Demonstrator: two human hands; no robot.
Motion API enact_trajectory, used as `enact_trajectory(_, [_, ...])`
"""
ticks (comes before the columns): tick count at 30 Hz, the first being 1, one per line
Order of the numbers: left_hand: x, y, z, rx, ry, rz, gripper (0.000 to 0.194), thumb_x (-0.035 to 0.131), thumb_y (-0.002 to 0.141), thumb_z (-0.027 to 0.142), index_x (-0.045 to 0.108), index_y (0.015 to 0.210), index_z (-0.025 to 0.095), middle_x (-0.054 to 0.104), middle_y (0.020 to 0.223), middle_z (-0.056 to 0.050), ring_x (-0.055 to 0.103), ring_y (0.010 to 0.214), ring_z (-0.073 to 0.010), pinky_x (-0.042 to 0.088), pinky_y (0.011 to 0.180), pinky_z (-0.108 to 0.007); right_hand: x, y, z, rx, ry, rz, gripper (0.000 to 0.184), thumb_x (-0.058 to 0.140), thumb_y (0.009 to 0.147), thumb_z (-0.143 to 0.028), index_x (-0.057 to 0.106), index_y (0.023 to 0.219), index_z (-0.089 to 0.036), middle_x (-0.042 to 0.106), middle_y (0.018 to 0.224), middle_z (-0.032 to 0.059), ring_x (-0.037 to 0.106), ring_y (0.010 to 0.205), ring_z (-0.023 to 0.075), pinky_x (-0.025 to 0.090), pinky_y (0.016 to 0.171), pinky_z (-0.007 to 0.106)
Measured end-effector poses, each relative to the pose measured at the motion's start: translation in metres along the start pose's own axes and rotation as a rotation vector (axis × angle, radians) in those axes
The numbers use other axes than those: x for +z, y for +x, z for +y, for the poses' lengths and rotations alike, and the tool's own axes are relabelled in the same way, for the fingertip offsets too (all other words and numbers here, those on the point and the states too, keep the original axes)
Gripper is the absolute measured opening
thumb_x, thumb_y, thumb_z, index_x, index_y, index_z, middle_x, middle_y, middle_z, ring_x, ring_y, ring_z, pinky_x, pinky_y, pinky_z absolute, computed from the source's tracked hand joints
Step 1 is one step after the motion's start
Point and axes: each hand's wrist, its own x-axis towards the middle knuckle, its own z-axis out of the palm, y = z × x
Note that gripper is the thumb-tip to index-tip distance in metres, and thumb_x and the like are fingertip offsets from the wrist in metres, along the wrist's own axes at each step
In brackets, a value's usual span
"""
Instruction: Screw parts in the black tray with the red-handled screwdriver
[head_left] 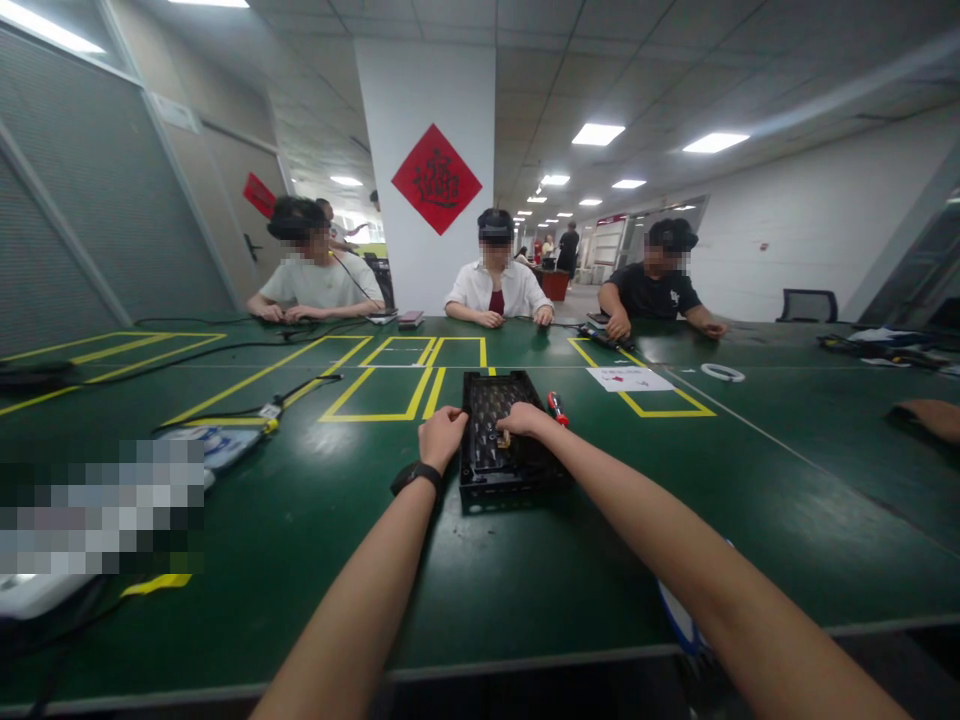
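Note:
A black rectangular case (480, 478) with a patterned, dimpled inside lies on the green table in front of me. At its left edge, my left hand (444, 435), with a dark band on the wrist, has its fingers curled onto the rim. My right hand (523, 420) reaches over the case from the right, fingers pressed together and pointing down inside it. A small tan or brass-coloured piece (504, 440) shows just under those fingertips; whether they grip it is too small to tell. A red and black screwdriver (557, 408) lies to the right of the case.
Yellow tape outlines mark the green table (600, 560). A white paper (630, 379) and a white ring (722, 372) lie to the right. Cables and a partly blurred pale object (217, 445) are at left. Three people wearing headsets sit across the table.

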Motion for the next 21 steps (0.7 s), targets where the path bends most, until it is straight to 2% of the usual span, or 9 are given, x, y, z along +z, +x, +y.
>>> enact_trajectory(4, [0.002,0.001,-0.001,0.006,-0.003,0.015,0.033,0.039,0.080,0.039,0.062,0.097,0.023,0.065,0.101,-0.002,0.056,0.096,-0.0176,0.038,0.081,-0.027,-0.007,0.000,0.004,-0.007,0.039,-0.061,0.028,0.056,0.068,-0.033,0.067,0.076,-0.009,0.067,0.080,0.0116,0.062,0.074,0.0197,0.044,0.060,0.022])
enact_trajectory(8, [0.004,0.003,-0.002,-0.002,0.002,0.016,0.033,0.039,0.079,0.040,0.062,0.096,0.023,0.065,0.100,-0.002,0.056,0.096,-0.0181,0.038,0.080,-0.027,-0.004,0.003,0.001,0.040,0.084,-0.093,0.025,0.055,0.068,-0.033,0.066,0.062,-0.010,0.065,0.060,0.0090,0.061,0.063,0.0187,0.045,0.057,0.024])
enact_trajectory(13, [0.006,0.004,-0.004,-0.010,-0.019,0.015,0.032,0.040,0.079,0.039,0.061,0.096,0.023,0.065,0.101,-0.003,0.056,0.096,-0.0184,0.038,0.079,-0.027,0.001,0.010,0.001,0.068,0.191,-0.015,0.022,0.057,0.063,-0.030,0.062,0.059,-0.010,0.063,0.058,0.0111,0.062,0.063,0.0210,0.047,0.058,0.027])
enact_trajectory(16, [0.008,0.007,-0.006,0.005,-0.030,0.009,0.031,0.040,0.079,0.039,0.061,0.095,0.022,0.065,0.100,-0.003,0.057,0.095,-0.0184,0.038,0.080,-0.027,-0.003,0.008,0.007,0.012,0.321,0.006,0.026,0.049,0.068,-0.033,0.058,0.057,-0.011,0.062,0.056,0.0102,0.060,0.054,0.0168,0.046,0.052,0.025])
enact_trajectory(21, [0.011,0.017,-0.007,0.020,-0.041,-0.010,0.030,0.039,0.079,0.039,0.060,0.093,0.022,0.065,0.099,-0.004,0.056,0.095,-0.0204,0.037,0.082,-0.031,-0.010,-0.013,0.014,-0.153,0.540,0.026,0.024,0.043,0.075,-0.033,0.048,0.060,-0.015,0.055,0.051,-0.0008,0.050,0.042,0.0055,0.040,0.043,0.015])
